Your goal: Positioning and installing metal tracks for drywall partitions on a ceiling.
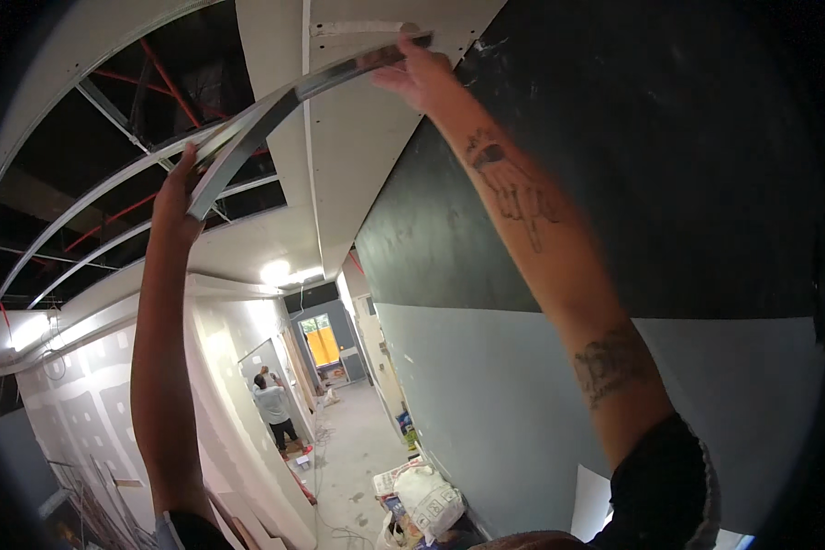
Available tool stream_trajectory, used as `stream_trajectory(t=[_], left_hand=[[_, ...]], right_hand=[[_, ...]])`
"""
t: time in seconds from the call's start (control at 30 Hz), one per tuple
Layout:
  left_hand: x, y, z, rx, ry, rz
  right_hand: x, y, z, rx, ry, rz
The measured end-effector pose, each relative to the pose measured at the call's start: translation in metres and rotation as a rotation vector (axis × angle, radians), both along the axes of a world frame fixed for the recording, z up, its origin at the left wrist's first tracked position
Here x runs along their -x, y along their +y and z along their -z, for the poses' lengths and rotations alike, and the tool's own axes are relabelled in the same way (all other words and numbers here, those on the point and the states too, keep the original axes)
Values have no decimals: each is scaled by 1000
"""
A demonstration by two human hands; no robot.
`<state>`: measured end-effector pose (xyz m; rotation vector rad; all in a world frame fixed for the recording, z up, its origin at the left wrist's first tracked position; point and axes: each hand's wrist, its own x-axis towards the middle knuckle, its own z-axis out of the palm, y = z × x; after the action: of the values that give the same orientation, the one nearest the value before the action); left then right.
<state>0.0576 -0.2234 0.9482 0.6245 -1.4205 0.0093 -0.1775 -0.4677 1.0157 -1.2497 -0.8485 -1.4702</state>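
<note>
Fingers of the left hand [179, 192] at ten o'clock are mostly hidden behind the hand itself; right-hand fingers at twelve are blurred, and both upper arms run out of view low down. Inside of the dark rectangular ceiling opening [110, 215] at ten is too black to read past its pale metal framing bars and red lines. Grip: left is closed around the lower end of the long, narrow, silver-grey metal channel [266, 119], thumb along its side; how tight, can't tell. Right hand [422, 78] is clamped near the upper end, thumb over the face, fingers loosely spread underneath, with a short tip poking out past the thumb. Channel sits overhead, ten to twelve o'clock, tilted up toward the right hand, below the white ceiling panel [348, 147]; can't tell whether it touches. It looks bowed, with a visible break in line about midway; can't say if that's a real bend. Left half shows two faces with shadow between, right half one shiny narrow face. Surface bare, slightly reflective.
</note>
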Motion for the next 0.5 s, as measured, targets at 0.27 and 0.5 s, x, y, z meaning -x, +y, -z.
stream_trajectory(t=[0.27, 0.5], left_hand=[[-18, 26, 19, 126, 76, -54], [-37, 17, 12, 105, 83, -46]], right_hand=[[-24, 25, -8, 42, -30, -89], [-27, 22, -15, 76, -54, 20]])
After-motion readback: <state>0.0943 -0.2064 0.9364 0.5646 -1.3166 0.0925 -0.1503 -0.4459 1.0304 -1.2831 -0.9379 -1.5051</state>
